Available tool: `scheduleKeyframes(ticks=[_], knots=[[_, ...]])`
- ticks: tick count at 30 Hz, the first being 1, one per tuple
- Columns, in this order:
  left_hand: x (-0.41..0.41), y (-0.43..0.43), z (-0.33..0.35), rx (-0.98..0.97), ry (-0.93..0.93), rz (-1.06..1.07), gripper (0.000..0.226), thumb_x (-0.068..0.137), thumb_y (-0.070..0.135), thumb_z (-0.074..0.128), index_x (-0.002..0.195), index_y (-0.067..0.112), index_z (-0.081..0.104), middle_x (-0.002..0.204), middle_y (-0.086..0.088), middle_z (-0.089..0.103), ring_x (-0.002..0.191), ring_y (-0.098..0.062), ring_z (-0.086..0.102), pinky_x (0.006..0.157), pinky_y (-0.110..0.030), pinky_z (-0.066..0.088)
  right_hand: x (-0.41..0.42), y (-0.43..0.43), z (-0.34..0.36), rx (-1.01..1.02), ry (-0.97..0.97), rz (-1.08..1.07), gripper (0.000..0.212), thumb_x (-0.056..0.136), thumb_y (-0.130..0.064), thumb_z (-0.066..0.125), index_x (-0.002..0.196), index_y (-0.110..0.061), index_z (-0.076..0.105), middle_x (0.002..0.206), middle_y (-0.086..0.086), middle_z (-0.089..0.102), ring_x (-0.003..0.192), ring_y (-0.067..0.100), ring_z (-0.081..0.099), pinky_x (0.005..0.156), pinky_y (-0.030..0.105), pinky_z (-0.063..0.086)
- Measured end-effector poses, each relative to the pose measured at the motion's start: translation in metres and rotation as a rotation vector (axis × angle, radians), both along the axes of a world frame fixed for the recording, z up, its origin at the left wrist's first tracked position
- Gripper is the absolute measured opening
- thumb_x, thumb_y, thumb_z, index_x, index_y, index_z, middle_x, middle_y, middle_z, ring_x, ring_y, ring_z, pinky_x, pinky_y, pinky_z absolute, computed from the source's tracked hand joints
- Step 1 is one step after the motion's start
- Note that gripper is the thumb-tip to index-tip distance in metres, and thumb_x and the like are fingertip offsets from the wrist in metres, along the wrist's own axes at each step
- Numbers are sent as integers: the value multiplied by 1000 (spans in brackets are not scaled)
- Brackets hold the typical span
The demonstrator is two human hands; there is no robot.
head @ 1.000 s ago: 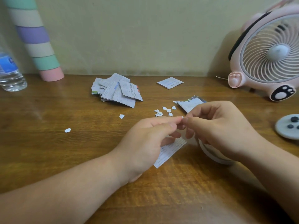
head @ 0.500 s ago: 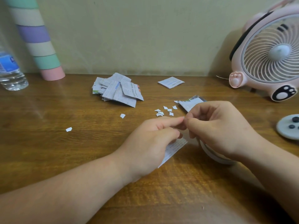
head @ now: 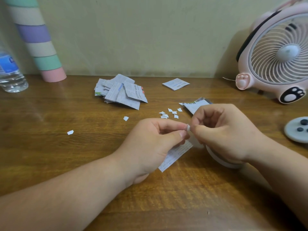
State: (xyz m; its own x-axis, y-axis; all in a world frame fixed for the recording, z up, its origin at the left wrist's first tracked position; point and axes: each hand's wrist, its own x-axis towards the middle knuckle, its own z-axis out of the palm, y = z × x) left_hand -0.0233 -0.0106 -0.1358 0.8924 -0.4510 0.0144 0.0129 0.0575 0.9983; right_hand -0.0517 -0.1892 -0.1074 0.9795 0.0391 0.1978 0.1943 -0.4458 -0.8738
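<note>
L hand (head: 150,144): over mid tabletop (head: 50,155). Thumb + index tips pinch paper bit (head: 188,127); other fingers curled under.
R hand (head: 221,132): facing L hand, fingertips meeting it. Thumb + index nip the same paper bit from the other side; remaining fingers curled in.
Paper bit: tiny, white, held up btwn the fingertips of both hands, clear of the tabletop. Too small to tell its shape.
Printed strip (head: 176,154): pokes out from under L hand, free end toward camera. Cannot tell if L fingers grip it.
White roll (head: 221,162): on tabletop under R hand/wrist, only the curved rim shows.
Leaflet piece (head: 195,105): flat on tabletop just beyond R hand, near edge hidden by knuckles.
Small scraps (head: 170,113): loose cluster just beyond the hands, left of leaflet piece.
Stray scrap A (head: 126,118): alone, left of cluster.
Stray scrap B (head: 70,132): further left, well apart from the rest.
Paper pile (head: 120,92): overlapping printed pieces, far side of tabletop, near wall.
Folded sheet (head: 175,84): right of pile, apart from it.
Fan (head: 276,55): pink, paw marks, far right corner.
Grey disc (head: 296,130): right edge, dark knobs on top.
Bottle (head: 10,72) + striped tube (head: 36,39): far left, by the wall; tube leans.
</note>
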Motion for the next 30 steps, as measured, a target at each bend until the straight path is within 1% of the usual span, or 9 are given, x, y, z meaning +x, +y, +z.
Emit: scheduleKeyframes(ticks=[7, 9, 11, 14, 19, 22, 25, 28, 30], knots=[[0, 0, 1, -21, 32, 45, 9, 85, 4, 75, 81, 12, 77, 79, -8, 76, 80, -19, 71, 92, -39, 59, -3, 5, -1, 106, 37, 33, 11, 71, -7, 61, 63, -13, 64, 52, 4, 58, 45, 13, 45, 45, 21, 35], [1, 0, 1, -32, 44, 52, 8, 86, 2, 73, 82, 9, 75, 79, -10, 74, 79, -21, 71, 92, -40, 59, -4, 6, -1, 155, 49, 68, 9, 74, -8, 63, 66, -11, 66, 55, 9, 61, 45, 18, 48, 44, 24, 36], [2, 0, 0, -41, 52, 61, 7, 88, 1, 72, 84, 6, 73, 83, -16, 74, 84, -34, 72, 95, -45, 57, -3, 6, -2, 182, 49, 83, 13, 83, -6, 72, 70, -9, 67, 57, 12, 61, 47, 24, 48, 41, 25, 34], [4, 1, 0, -48, 71, 73, 11, 88, -1, 71, 82, 7, 74, 85, -19, 71, 100, -48, 68, 99, -54, 54, -2, 6, -4, 229, 77, 76, 23, 93, -2, 67, 71, -9, 69, 59, 20, 59, 49, 29, 42, 37, 18, 31], [4, 1, 3, -84, 135, 64, 7, 86, 1, 72, 81, 5, 74, 78, -11, 69, 78, -25, 65, 101, -56, 53, 1, 5, -3, 238, 87, -24, 24, 90, 6, 60, 69, -4, 61, 52, 10, 55, 44, 23, 44, 41, 23, 34], [4, 2, 5, -140, 180, 62, 6, 86, 4, 73, 81, 1, 71, 73, -12, 66, 73, -22, 62, 99, -57, 54, 7, 1, -2, 22, -51, -142, 19, 85, -1, 65, 68, -8, 62, 53, 2, 61, 45, 16, 52, 45, 29, 44], [4, 2, 8, -190, 216, 66, 11, 86, 8, 74, 81, 0, 70, 73, -14, 64, 70, -21, 60, 96, -59, 54, 16, -2, -6, -361, -171, -255, 13, 79, -16, 71, 68, -21, 65, 61, -7, 64, 56, 5, 56, 54, 14, 43], [6, 0, 8, -210, 252, 113, 19, 94, 5, 63, 76, 1, 66, 68, -13, 62, 64, -21, 59, 91, -60, 57, 27, -1, -12, -527, -170, -277, 9, 81, -14, 70, 76, -21, 65, 68, -10, 61, 69, 4, 57, 58, 11, 40], [8, 0, 7, -250, 289, 129, 25, 96, 8, 60, 72, 3, 62, 67, -14, 60, 62, -23, 58, 90, -61, 57, 34, 0, -17, -623, -127, -265, 10, 88, -11, 64, 90, -21, 69, 84, -12, 62, 78, 7, 55, 62, 13, 37]])
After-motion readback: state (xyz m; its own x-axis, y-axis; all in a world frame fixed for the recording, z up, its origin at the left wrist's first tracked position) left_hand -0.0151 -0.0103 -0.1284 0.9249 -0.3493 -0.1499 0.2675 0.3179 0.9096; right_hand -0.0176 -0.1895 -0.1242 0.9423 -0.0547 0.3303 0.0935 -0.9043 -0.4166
